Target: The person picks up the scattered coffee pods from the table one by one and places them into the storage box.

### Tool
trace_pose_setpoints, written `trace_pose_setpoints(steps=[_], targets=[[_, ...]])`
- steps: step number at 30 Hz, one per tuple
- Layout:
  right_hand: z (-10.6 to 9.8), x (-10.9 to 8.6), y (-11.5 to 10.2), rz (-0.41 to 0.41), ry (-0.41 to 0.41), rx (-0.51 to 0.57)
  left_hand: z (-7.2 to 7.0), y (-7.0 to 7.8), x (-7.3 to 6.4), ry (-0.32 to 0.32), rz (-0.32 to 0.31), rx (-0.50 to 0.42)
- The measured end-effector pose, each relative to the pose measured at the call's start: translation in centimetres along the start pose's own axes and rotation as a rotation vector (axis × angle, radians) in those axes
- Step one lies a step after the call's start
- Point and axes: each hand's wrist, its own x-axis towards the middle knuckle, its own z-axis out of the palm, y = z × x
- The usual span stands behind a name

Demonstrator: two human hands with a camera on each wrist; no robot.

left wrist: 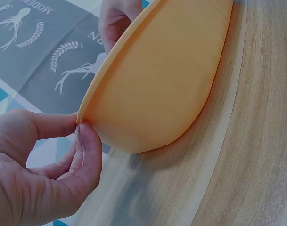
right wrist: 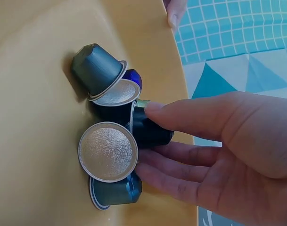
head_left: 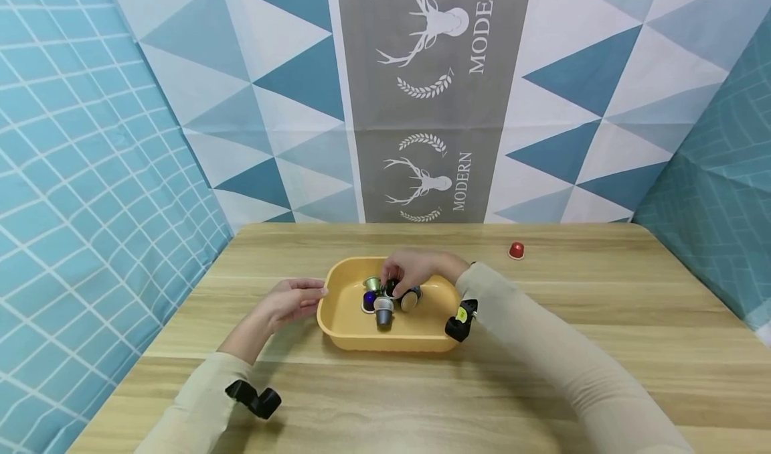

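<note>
On the table sits an orange-yellow plastic basin (head_left: pixel 391 343) with a pile of coffee capsules inside. My left hand (head_left: pixel 292 301) pinches the basin's left rim between thumb and fingers. Inside the basin, my right hand (head_left: pixel 415 266) grips a black coffee capsule (right wrist: pixel 151 128), thumb on one side and fingers on the other. Close around it are a grey capsule (right wrist: pixel 97 70), a dark blue capsule (head_left: pixel 369 300), a light green capsule (head_left: pixel 372 284) and a teal capsule (right wrist: pixel 117 189). Another capsule shows its silvery lid (right wrist: pixel 108 151) beside my fingertips.
A red capsule (head_left: pixel 516 250) stands alone on the wooden table (head_left: pixel 385 400), behind and to the right of the basin. Patterned cloth (head_left: pixel 421 106) hangs at the table's back edge, and blue checked cloth (head_left: pixel 90 206) covers the left side.
</note>
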Motion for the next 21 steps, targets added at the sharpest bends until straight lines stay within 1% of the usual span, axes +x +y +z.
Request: trace_pose_setpoints(steps=[4, 10, 16, 21], targets=[[-0.3, -0.1, -0.1, 0.018, 0.008, -0.014, 0.0, 0.1, 0.0, -0.001, 0.001, 0.008], [-0.8, -0.7, -0.1, 0.016, 0.032, -0.034, -0.2, 0.0, 0.1, -0.007, 0.013, 0.019], [-1.4, -1.9, -0.1, 0.013, 0.067, -0.073, -0.2, -0.1, 0.1, -0.012, 0.023, 0.013], [-1.8, -3.1, 0.4, -0.003, 0.101, -0.065, -0.1, -0.1, 0.3, -0.018, 0.018, 0.002]])
